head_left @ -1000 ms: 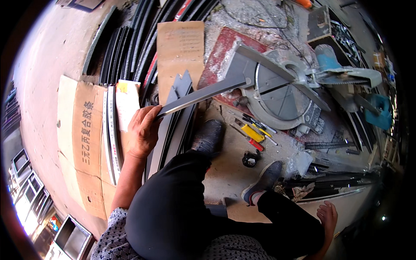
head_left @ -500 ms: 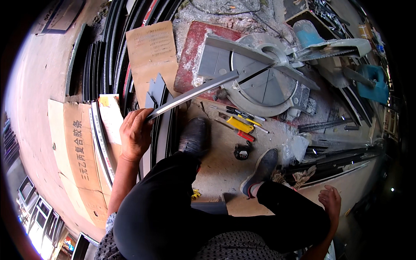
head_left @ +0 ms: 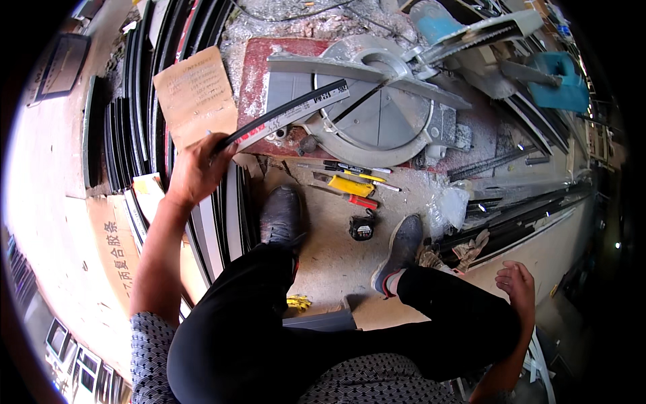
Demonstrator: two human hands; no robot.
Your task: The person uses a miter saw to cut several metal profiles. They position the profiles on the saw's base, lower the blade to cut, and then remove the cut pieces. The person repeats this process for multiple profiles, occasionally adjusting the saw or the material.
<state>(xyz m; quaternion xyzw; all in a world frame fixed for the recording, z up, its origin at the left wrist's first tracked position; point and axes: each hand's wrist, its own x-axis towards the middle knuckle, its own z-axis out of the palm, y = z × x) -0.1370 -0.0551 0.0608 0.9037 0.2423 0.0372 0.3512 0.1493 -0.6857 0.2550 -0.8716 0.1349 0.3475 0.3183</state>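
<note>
My left hand (head_left: 199, 168) is closed round one end of a long metal profile (head_left: 293, 113), black along one edge, with a pale printed film on its side. The profile slants up to the right, and its far end lies over the grey bed of a mitre saw (head_left: 387, 124). I cannot tell whether it touches the bed. The saw's blade and guard (head_left: 481, 37) are raised at the upper right. Beside my right knee my right hand (head_left: 516, 283) hangs with nothing in it, its fingers loosely bent and partly apart.
Between my feet and the saw lie a yellow utility knife (head_left: 350, 186), a red-handled screwdriver (head_left: 362, 201), pens (head_left: 356, 170) and a tape measure (head_left: 362, 225). Cardboard with handwriting (head_left: 195, 91) and stacked dark profiles (head_left: 118, 145) are at left. More profiles (head_left: 518, 217) lie right.
My left hand has raised the profile and turned it, so its printed film side now shows. The view has shifted, and my right hand stays by my knee.
</note>
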